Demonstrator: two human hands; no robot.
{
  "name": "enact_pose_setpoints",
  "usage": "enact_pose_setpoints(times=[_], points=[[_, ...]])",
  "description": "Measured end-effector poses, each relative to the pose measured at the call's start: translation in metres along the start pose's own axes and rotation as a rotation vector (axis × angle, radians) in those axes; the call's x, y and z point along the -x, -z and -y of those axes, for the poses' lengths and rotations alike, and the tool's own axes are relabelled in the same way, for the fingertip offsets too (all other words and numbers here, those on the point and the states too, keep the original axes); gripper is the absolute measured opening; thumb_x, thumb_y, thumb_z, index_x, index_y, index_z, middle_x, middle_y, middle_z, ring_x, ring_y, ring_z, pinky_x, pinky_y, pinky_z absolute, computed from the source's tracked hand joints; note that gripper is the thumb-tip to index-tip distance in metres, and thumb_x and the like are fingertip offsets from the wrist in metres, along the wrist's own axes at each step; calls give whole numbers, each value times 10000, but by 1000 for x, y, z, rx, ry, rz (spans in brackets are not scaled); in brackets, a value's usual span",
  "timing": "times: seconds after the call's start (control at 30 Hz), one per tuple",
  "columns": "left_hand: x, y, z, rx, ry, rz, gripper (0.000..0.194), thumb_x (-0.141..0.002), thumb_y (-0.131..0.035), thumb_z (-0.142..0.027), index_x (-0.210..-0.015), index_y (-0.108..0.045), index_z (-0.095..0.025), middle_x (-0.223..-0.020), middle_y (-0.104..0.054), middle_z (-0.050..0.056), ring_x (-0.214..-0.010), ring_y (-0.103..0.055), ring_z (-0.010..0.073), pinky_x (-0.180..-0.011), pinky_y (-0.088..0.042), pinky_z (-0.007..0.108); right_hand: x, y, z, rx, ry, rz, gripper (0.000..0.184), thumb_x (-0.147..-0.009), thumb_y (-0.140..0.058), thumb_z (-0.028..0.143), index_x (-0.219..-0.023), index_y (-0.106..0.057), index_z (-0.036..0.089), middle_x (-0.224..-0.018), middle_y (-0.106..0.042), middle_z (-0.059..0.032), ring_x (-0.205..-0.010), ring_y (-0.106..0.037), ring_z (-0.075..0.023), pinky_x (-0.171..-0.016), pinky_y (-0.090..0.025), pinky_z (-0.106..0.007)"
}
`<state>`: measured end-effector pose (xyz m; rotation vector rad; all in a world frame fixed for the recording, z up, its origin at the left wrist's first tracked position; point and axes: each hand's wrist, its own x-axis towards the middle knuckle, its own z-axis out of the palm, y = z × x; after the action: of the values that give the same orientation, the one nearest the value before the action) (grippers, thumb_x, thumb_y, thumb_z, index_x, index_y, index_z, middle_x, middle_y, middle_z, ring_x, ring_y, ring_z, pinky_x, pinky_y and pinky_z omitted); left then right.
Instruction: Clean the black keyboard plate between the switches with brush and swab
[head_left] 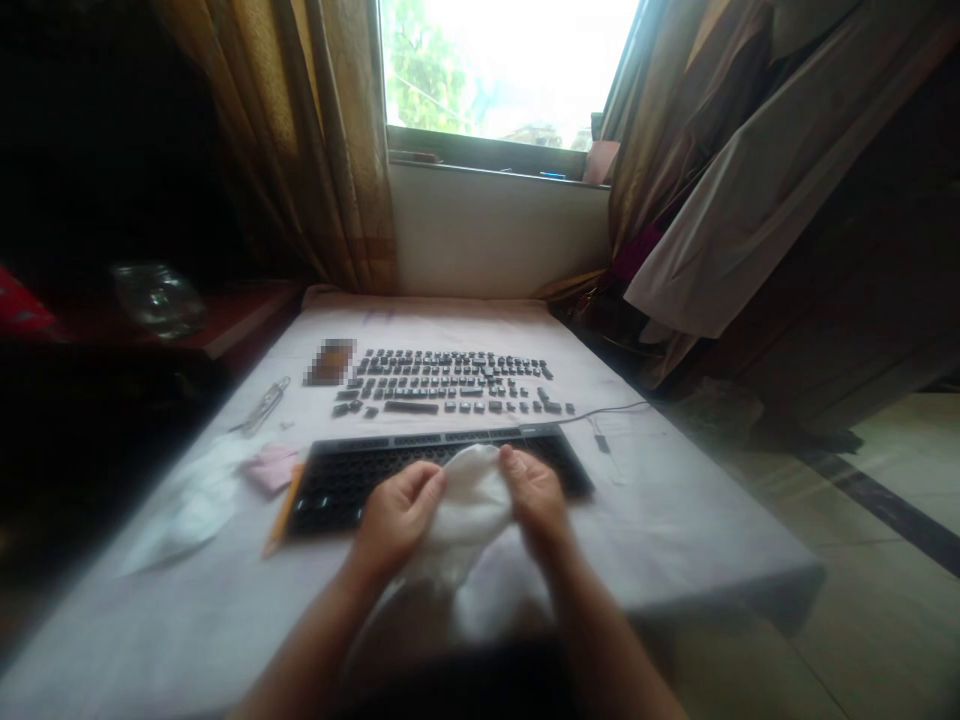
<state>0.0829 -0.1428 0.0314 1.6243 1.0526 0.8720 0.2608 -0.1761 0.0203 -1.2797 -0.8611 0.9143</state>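
A thin white cloth point(469, 500) is stretched between my two hands, its lower part hanging toward my lap. My left hand point(401, 515) pinches its left edge between thumb and fingers. On the other side, my right hand point(536, 500) grips the upper right corner. Behind and beneath them lies a black keyboard point(330, 485) on the table, most of its keys off and a few still on at the lower left. Loose keycaps point(450, 375) are laid out in rows beyond it. My hands hide part of the keyboard's front middle.
The table point(645, 530) has a pale cloth. At left lie a pink cloth point(268, 468), a yellow pencil-like stick point(283, 510), a crumpled whitish sheet point(187, 500) and a metal tool point(264, 404). A small brush-like item point(601, 442) and a cable point(611, 409) are at right.
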Motion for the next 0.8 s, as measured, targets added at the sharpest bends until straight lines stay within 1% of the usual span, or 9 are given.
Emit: enact_pose_setpoints(times=[0.13,0.23,0.27,0.33,0.43,0.53,0.63,0.7,0.8], points=[[-4,5,1,58,15,28,447,-862,-541,-605,-828,-639,-170,-721,-631,13,-627,-537,141,-550,-400,214,0,7,-1,66,67,32,527,-716,-700,687,-718,-670,161,-624,-655,-31,-558,-568,-149,-499,-430,-248],[-4,9,-5,92,11,97,464,-849,-565,-619,-820,-641,-162,-702,-618,14,-600,-521,132,-538,-401,210,0,9,11,123,168,81,511,-693,-779,558,-1047,-692,201,-1026,-749,-93,-931,-684,-248,-776,-539,-344],[-3,10,-8,98,5,119,461,-845,-577,-616,-822,-648,-160,-705,-619,16,-604,-521,130,-540,-402,207,-1,9,16,163,210,121,577,-697,-787,519,-1172,-654,219,-1157,-726,-107,-1066,-662,-272,-887,-524,-395],[-1,12,-14,107,-8,152,452,-842,-595,-608,-834,-660,-161,-714,-620,18,-617,-521,128,-544,-401,200,-2,9,25,243,255,246,655,-720,-780,462,-1303,-583,238,-1254,-694,-115,-1177,-626,-284,-1013,-465,-474],[1,15,-19,121,-20,201,458,-842,-598,-613,-849,-671,-160,-709,-616,21,-608,-512,122,-532,-394,193,-7,6,33,295,253,444,571,-766,-755,428,-1288,-609,248,-1254,-699,-100,-1187,-631,-270,-1048,-450,-488],[2,19,-20,129,-19,248,466,-844,-598,-613,-857,-683,-155,-710,-620,28,-587,-501,115,-517,-388,190,-12,3,35,315,317,559,438,-809,-725,435,-1206,-669,259,-1366,-627,-80,-1285,-560,-253,-1071,-440,-440],[2,25,-21,119,-6,276,472,-842,-601,-613,-867,-703,-153,-708,-631,32,-579,-510,116,-512,-389,192,-15,3,40,343,339,636,266,-829,-698,443,-964,-735,216,-1251,-687,-76,-1183,-619,-240,-1005,-482,-383],[3,29,-22,106,6,291,462,-828,-626,-600,-888,-719,-152,-715,-647,38,-585,-536,127,-519,-403,200,-17,3,44,349,289,636,266,-825,-689,451,-869,-723,191,-1007,-747,-60,-953,-685,-209,-846,-538,-333],[6,34,-23,82,18,278,413,-794,-689,-547,-905,-728,-152,-725,-663,39,-585,-549,132,-516,-407,200,-18,3,47,336,225,562,302,-784,-701,474,-818,-701,175,-730,-697,-4,-673,-636,-147,-615,-511,-251]])
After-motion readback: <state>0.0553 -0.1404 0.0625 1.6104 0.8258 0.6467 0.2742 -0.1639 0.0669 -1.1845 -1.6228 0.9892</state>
